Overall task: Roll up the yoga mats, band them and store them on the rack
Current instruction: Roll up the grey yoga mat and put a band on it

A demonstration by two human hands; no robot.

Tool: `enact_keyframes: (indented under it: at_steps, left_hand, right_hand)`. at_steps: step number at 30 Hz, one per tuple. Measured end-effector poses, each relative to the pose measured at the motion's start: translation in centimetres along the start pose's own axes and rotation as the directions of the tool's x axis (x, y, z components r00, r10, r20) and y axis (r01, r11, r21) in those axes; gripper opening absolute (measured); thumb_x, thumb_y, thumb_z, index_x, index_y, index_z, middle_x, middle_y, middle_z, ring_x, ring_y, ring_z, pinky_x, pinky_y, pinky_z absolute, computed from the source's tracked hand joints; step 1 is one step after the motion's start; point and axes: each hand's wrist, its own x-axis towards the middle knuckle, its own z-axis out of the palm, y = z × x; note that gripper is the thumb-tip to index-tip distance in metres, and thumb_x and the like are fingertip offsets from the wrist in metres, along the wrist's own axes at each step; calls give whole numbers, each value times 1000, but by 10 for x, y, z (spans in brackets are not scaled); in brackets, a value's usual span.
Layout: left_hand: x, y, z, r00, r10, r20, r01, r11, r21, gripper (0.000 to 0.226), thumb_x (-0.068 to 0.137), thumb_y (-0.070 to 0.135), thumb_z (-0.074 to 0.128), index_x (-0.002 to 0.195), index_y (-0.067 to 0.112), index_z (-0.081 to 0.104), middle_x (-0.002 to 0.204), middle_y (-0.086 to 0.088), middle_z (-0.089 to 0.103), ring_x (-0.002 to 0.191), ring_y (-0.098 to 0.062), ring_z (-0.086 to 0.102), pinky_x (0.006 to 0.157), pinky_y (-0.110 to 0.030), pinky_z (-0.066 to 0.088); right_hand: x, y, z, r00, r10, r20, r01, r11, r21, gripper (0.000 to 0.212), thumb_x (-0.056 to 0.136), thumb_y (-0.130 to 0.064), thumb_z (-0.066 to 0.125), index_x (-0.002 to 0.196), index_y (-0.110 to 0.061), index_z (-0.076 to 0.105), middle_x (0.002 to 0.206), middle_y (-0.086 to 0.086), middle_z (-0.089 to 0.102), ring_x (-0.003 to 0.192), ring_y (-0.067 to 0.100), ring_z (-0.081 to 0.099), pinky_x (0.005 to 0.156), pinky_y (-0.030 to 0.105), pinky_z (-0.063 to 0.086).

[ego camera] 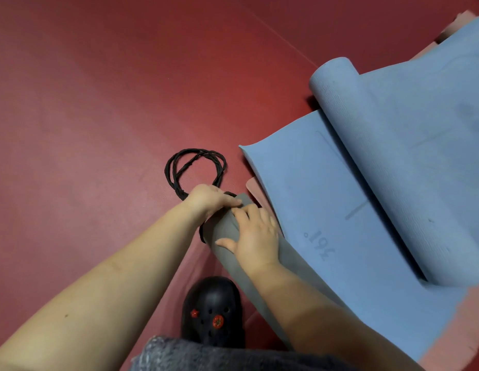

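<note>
Underneath everything lies the dark red matted floor, with wide bare room to the person's left and ahead. On the right spreads a large blue foam yoga mat, its far part curled into a loose roll, over a pink mat whose edge peeks out beneath. Against the blue mat's near edge lies a grey rolled yoga mat, running from the hands back toward the person. It looks light, soft and springy, likely to uncoil if let go, so I judge it best held around the roll near the end being banded. The right hand presses down on top of the roll with fingers spread and fairly straight. The left hand curls its fingers around the roll's far end, seemingly working a black band onto it; the grip on the band itself is hidden. A black perforated clog stands close beside the roll. Just beyond the left hand, loops of black elastic cord bands lie on the floor.
</note>
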Motion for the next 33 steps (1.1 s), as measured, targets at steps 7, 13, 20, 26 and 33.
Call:
enact_keyframes:
  at_steps: [7, 13, 20, 26, 33]
  left_hand:
    - [-20, -17, 15, 913, 362, -189, -258, 871, 418, 26, 83, 34, 69, 103, 16, 69, 96, -1, 63, 97, -21, 58, 76, -27, 42]
    - [-27, -36, 22, 811, 528, -251, -337, 774, 537, 27, 90, 27, 60, 115, 24, 67, 107, 1, 57, 108, -18, 52, 81, -26, 40]
    - [-21, -43, 27, 802, 514, -304, -369, 827, 424, 24, 88, 26, 63, 111, 24, 70, 98, 6, 56, 102, -15, 52, 74, -17, 32]
    - [-19, -50, 30, 752, 565, -338, -409, 803, 433, 15, 83, 18, 67, 97, 16, 71, 89, 1, 52, 94, -22, 50, 78, -21, 31]
    - [-18, -41, 33, 732, 594, -333, -356, 751, 556, 8, 79, 19, 69, 85, 15, 72, 85, -9, 60, 88, -31, 53, 80, -37, 38]
  right_hand:
    - [-4, 25, -23, 972, -29, 233, -45, 951, 307, 55, 78, -30, 70, 130, -17, 54, 125, -2, 57, 117, 17, 49, 101, 21, 32]
    - [41, 34, -43, 898, 88, 432, -300, 841, 450, 35, 90, -11, 49, 122, -23, 49, 107, -3, 60, 85, 18, 64, 84, 29, 48]
    - [102, 26, -28, 718, -181, 673, 107, 983, 150, 39, 96, -11, 47, 130, -28, 55, 126, 9, 49, 113, 26, 52, 99, 38, 42]
    - [124, 22, -35, 632, -268, 727, 324, 944, 66, 23, 92, -19, 58, 112, -26, 65, 121, 0, 57, 111, 21, 52, 83, 27, 38]
    - [119, 28, -42, 641, -437, 631, 629, 770, -106, 19, 93, -18, 52, 108, -19, 64, 108, 0, 57, 109, 19, 51, 66, 27, 31]
